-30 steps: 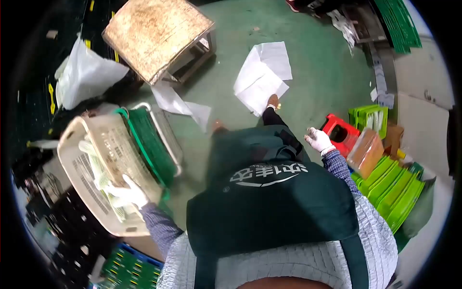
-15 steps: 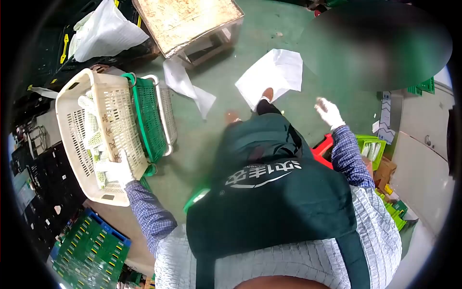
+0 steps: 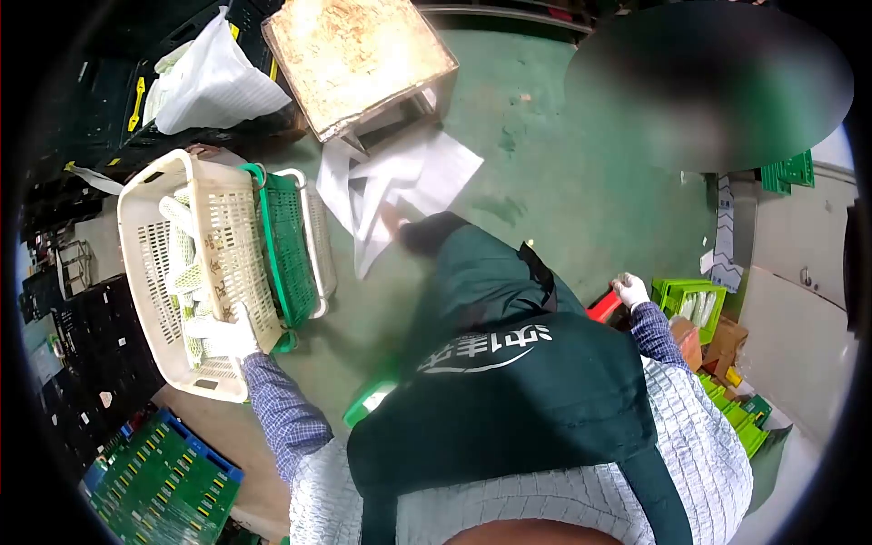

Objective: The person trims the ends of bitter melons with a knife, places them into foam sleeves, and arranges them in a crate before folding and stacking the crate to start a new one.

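Observation:
My left hand [image 3: 222,338], in a white glove, is closed over the near wall of a cream plastic basket [image 3: 227,263]. Its fingers reach inside, against whitish-green netted items [image 3: 182,254]; the thumb lies outside the wall. My right hand [image 3: 629,289], also gloved, has its fingers curled at the end of a red plastic object [image 3: 603,306]. My apron and arm hide most of that object, so its kind does not show. A white sheet [image 3: 436,177] lies crumpled on the floor by my foot.
A green basket [image 3: 286,245] and a white one stand beside the cream basket. Ahead is a box-like stand [image 3: 363,64] with a worn top. Lime-green crates [image 3: 690,300] and cardboard sit at right. Black crates line the left side. A green pallet-like stack [image 3: 163,481] is at lower left.
My right hand has come down and back to the red object. My foot and the white sheet have shifted left toward the stand. My left hand has stayed on the basket.

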Demonstrator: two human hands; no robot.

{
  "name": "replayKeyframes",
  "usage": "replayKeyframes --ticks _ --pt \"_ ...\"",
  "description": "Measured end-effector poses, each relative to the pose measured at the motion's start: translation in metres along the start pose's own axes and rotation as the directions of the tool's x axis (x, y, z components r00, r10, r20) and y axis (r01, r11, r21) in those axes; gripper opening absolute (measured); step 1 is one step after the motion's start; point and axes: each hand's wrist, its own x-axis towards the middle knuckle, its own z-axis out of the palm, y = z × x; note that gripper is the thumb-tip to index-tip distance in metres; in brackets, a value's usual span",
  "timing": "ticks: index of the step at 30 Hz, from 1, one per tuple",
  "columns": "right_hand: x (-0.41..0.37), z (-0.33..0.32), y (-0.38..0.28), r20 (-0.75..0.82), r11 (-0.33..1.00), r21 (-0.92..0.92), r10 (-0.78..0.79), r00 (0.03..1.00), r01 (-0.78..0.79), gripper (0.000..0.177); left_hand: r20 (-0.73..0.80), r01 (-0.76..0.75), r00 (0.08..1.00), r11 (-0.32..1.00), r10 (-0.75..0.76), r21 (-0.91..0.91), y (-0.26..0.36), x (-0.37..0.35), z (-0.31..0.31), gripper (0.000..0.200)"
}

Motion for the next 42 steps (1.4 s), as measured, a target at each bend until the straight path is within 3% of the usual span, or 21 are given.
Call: replayKeyframes --ticks 2,8,9,10,14,15,16,18,20,22,24,27,29,33,34,36,37,38,40,41,42 --pt "0.008 -0.002 -0.01 0.025 0.997 0.072 -0.026 0.999 0.024 0.048 0.357 0.264 0.917 0.942 -0.179 -0.206 0.002 0.005 -0.012 0.109" --pt "0.046 -0.032 -0.156 0.014 0.946 -0.074 -0.317 0.948 0.317 0.041 0.063 0.037 0.998 0.996 -0.032 -0.079 -0.008 -0.001 0.009 0.121" --pt "0.052 -0.04 -0.186 0.019 0.935 -0.066 -0.347 0.938 0.347 0.042 0.131 0.151 0.982 0.98 -0.134 -0.129 -0.002 -0.005 0.006 0.121" --pt "0.061 -0.049 -0.215 0.028 0.924 -0.061 -0.377 0.926 0.378 0.042 0.413 0.416 0.835 0.908 -0.363 -0.043 0.023 0.009 -0.025 0.121" --pt "0.121 -0.097 -0.288 -0.024 0.678 -0.305 -0.707 0.707 0.668 0.036 0.468 0.533 0.552 0.724 -0.69 0.438 0.064 0.013 -0.029 0.109" --pt "0.139 -0.115 -0.299 0.085 0.758 -0.306 -0.581 0.809 0.577 0.043 0.368 0.599 0.521 0.637 -0.77 0.486 0.082 -0.002 -0.015 0.104" --pt "0.166 -0.122 -0.292 -0.043 0.748 -0.222 -0.649 0.76 0.626 0.041 0.377 0.63 0.445 0.583 -0.812 0.513 0.106 -0.008 -0.014 0.098" --pt "0.211 -0.18 -0.31 0.157 0.664 -0.398 -0.631 0.76 0.633 0.047 0.371 0.823 0.349 0.471 -0.861 0.317 0.172 -0.037 -0.001 0.094" --pt "0.24 -0.238 -0.327 0.048 0.75 -0.443 -0.527 0.849 0.491 0.048 0.368 0.93 0.358 0.364 -0.858 -0.056 0.245 -0.081 0.026 0.083" --pt "0.276 -0.294 -0.356 -0.06 0.785 -0.333 -0.57 0.819 0.522 0.041 0.623 0.992 0.124 0.117 -0.773 -0.051 0.345 -0.06 -0.018 0.078" --pt "0.333 -0.337 -0.396 -0.109 0.749 -0.21 -0.656 0.747 0.628 0.033 0.747 0.968 0.189 0.248 -0.638 -0.033 0.392 -0.062 -0.005 0.08" --pt "0.331 -0.38 -0.523 -0.145 0.592 -0.335 -0.801 0.581 0.733 0.033 0.665 0.848 0.521 0.408 -0.535 -0.337 0.418 -0.043 0.001 0.084" --pt "0.336 -0.378 -0.609 -0.112 0.439 -0.355 -0.897 0.428 0.825 0.036 0.623 0.812 0.575 0.46 -0.53 -0.359 0.41 -0.008 0.007 0.082" --pt "0.311 -0.349 -0.76 0.177 0.095 -0.262 -0.973 0.145 0.96 0.043 0.431 0.706 0.694 0.43 -0.577 -0.563 0.405 0.098 0.03 0.064" --pt "0.302 -0.343 -0.786 0.225 -0.038 -0.237 -0.974 0.016 0.971 0.043 0.403 0.651 0.7 0.296 -0.589 -0.699 0.423 0.139 0.01 0.062" --pt "0.269 -0.341 -0.828 0.353 0.045 -0.2 -0.928 0.115 0.979 0.043 0.512 0.691 0.661 0.179 -0.548 -0.7 0.443 0.209 -0.003 0.062" --pt "0.265 -0.341 -0.848 0.37 0.026 -0.174 -0.925 0.09 0.984 0.043 0.456 0.667 0.717 0.33 -0.527 -0.668 0.445 0.233 0.02 0.061" --pt "0.264 -0.343 -0.86 0.4 0.01 -0.155 -0.914 0.072 0.988 0.043 0.371 0.506 0.761 0.128 -0.532 -0.853 0.459 0.257 0.037 0.06" --pt "0.251 -0.355 -0.9 0.426 0.02 -0.093 -0.903 0.058 0.995 0.04 0.47 0.579 0.752 0.123 -0.461 -0.806 0.485 0.331 0.0 0.06" --pt "0.264 -0.359 -0.927 0.437 -0.116 -0.133 -0.898 -0.047 0.984 0.038 0.397 0.49 0.802 0.112 -0.447 -0.864 0.497 0.364 -0.011 0.059" --pt "0.25 -0.368 -0.955 0.441 -0.089 -0.181 -0.897 0.0 0.98 0.035 0.317 0.397 0.843 0.106 -0.434 -0.912 0.505 0.393 -0.017 0.058"
